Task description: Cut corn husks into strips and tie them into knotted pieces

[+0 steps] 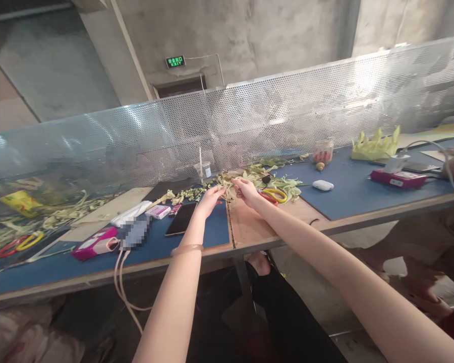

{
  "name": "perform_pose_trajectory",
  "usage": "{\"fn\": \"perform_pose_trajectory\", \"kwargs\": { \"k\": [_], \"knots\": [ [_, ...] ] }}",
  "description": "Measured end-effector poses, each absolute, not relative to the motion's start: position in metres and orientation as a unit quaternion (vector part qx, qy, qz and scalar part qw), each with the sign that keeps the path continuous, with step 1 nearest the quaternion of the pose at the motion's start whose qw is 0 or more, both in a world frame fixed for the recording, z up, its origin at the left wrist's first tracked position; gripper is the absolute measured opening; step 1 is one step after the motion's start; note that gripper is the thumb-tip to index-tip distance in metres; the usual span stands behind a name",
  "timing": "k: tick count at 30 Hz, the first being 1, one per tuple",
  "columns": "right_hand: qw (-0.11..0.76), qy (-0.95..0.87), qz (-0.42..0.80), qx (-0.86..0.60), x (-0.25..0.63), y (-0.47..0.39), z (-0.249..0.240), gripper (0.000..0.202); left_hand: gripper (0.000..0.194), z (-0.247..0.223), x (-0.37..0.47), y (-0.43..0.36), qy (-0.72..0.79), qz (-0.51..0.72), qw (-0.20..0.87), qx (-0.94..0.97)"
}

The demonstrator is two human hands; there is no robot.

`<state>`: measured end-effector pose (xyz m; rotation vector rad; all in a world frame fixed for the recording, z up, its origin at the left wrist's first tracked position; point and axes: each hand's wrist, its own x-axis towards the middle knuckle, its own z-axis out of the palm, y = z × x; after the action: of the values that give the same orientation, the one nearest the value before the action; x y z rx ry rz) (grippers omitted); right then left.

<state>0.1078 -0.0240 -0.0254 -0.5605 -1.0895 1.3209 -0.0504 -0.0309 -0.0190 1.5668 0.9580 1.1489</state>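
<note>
Head view. We look forward and down along two bare forearms reaching over a workbench. The left hand (211, 200) has its fingers bent toward the thumb; the right hand (245, 191) is likewise curled, its fingertips among pale green leaves. The tips are too small for us to tell whether either hand pinches a piece. The two hands are near each other, facing, with a gap between their fingertips. The leaves (293, 185) lie in a loose heap behind and to the right of the hands, partly over a bare wooden panel (249, 227). Scissors (276, 195) with yellow and red handles rest just beside the right hand, at the heap's near edge. To the left of the left hand we note a row of small greenish pieces (196, 193) and, nearer us, a dark flat slab (181, 219) on a blue surface (215, 222). A clear cup (203, 170) with a straw stands behind the pieces. Farther right we find a white case (323, 185) and a magenta box (398, 177); a perforated screen (257, 126) runs along the back.
</note>
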Motion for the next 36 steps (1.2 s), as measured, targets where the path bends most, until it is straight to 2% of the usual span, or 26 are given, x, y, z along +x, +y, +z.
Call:
{"fn": "perform_pose_trajectory", "kwargs": {
  "k": [8,22,29,36],
  "knots": [
    [0.555,-0.541,0.571,-0.269,0.1064,-0.0305,-0.0235,0.026,0.031,-0.0152,-0.0474,-0.0348,0.394,0.478,0.471,0.628],
    [0.572,-0.536,0.559,-0.27,0.1065,-0.0258,-0.0273,0.023,0.03,-0.0185,-0.0491,-0.0296,0.411,0.489,0.464,0.613],
    [0.571,-0.522,0.602,-0.199,0.1069,-0.0247,-0.028,0.016,0.035,-0.0177,-0.0495,-0.0296,0.399,0.516,0.438,0.619],
    [0.563,-0.508,0.624,-0.19,0.1065,-0.0227,-0.0275,0.027,0.035,-0.0171,-0.0492,-0.0292,0.39,0.528,0.445,0.61]
  ]
}}
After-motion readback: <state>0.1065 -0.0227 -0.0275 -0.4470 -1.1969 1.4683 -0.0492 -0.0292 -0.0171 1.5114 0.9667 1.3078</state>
